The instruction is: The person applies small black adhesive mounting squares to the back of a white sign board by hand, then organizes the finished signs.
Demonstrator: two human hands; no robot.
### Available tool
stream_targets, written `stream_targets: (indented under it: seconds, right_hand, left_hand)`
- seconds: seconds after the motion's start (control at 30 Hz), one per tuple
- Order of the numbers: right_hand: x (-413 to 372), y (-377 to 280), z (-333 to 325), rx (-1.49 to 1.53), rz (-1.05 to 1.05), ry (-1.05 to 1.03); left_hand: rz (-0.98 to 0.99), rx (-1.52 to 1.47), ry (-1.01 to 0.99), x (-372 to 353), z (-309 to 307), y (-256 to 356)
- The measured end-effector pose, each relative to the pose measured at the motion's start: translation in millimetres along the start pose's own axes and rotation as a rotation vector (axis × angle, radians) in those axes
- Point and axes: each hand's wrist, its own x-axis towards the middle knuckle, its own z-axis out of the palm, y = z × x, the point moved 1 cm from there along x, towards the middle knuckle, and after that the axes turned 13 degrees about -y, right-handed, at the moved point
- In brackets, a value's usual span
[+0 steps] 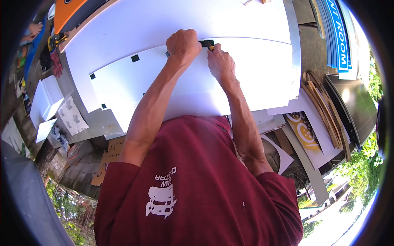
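A long white sheet [254,74] with several small black squares lies on a larger white board in front of me. My left hand [183,44] is closed in a fist over the sheet's far edge. A bit of something grey shows at its left side, but what the fist holds is hidden. My right hand [221,63] grips a small yellow-and-black tool [210,46], possibly a cutter knife. The tool's tip is at a black square [204,42] between the two hands, on the sheet's far edge. Another black square [135,58] sits to the left.
An orange panel [76,14] stands at the far left. Wooden strips [324,110] and printed offcuts lie to the right, near a dark tiled panel [353,104]. Blue lettered boards [337,37] are stacked at the far right. Another person's hand [35,28] shows at the upper left.
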Motion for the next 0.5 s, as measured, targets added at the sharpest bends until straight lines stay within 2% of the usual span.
stream_targets:
  seconds: [0.17,0.3,0.4,0.47,0.5]
  right_hand:
    - [-3,-6,-2,0.008,0.015,-0.029]
    - [-27,8,-1,-0.06,-0.052,-0.099]
    - [-38,16,-5,0.046,0.001,-0.063]
    - [-24,31,0,0.355,0.061,-0.043]
    - [-20,27,-4,0.321,0.088,-0.005]
  left_hand:
    - [-0.036,0.042,0.005,3,2,1]
    - [-0.048,0.029,0.015,7,5,-3]
    - [-0.058,-0.073,-0.023,5,-3,-16]
    - [-0.016,-0.206,0.0,-11,-16,-33]
    - [0.032,-0.234,-0.006,-16,-20,-45]
